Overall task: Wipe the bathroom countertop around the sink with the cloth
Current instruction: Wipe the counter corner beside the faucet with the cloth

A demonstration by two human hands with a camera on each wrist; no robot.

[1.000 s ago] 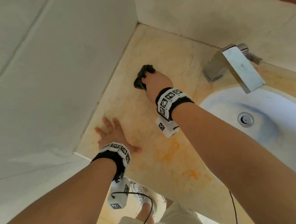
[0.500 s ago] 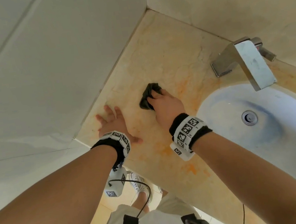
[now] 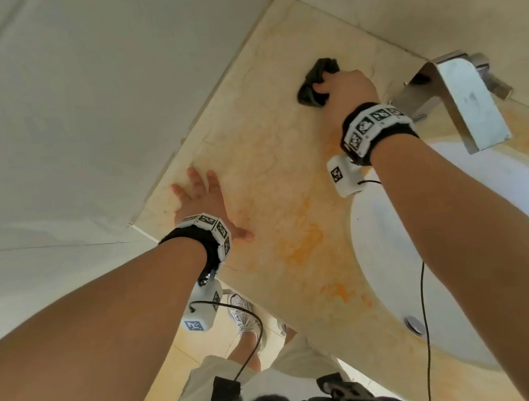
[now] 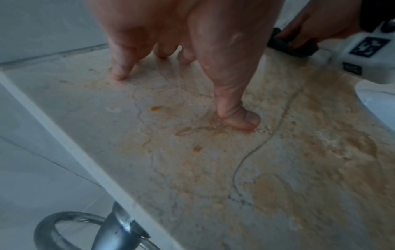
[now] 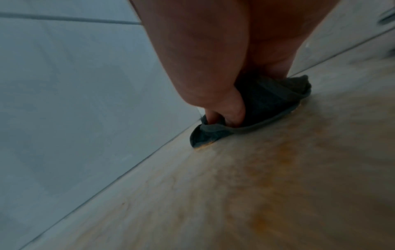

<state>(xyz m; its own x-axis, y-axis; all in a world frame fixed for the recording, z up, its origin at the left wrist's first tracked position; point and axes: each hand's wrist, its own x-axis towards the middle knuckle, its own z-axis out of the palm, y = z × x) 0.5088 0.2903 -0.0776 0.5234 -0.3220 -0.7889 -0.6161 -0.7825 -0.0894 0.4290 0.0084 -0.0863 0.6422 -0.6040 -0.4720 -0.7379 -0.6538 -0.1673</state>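
A small dark cloth (image 3: pixel 316 86) lies bunched on the beige, orange-stained countertop (image 3: pixel 280 218), far back and left of the tap. My right hand (image 3: pixel 341 91) grips it and presses it down; in the right wrist view the cloth (image 5: pixel 262 108) is wrapped round my fingertips near the wall joint. My left hand (image 3: pixel 200 198) rests flat on the counter near its left front corner, fingers spread. In the left wrist view its thumb and fingertips (image 4: pixel 241 121) touch the stone, and the cloth (image 4: pixel 290 45) shows far back. The white sink (image 3: pixel 402 247) lies to the right.
A square metal tap (image 3: pixel 462 99) stands behind the sink, close to my right wrist. Tiled walls (image 3: pixel 85 107) close the counter on the left and back. A chrome ring (image 4: pixel 70 231) hangs below the counter's left edge. A cable (image 3: pixel 427 330) dangles from my right wrist.
My right hand has pushed the cloth away from me, from the mid counter beside my left hand to the back near the tap. The left hand has stayed planted.
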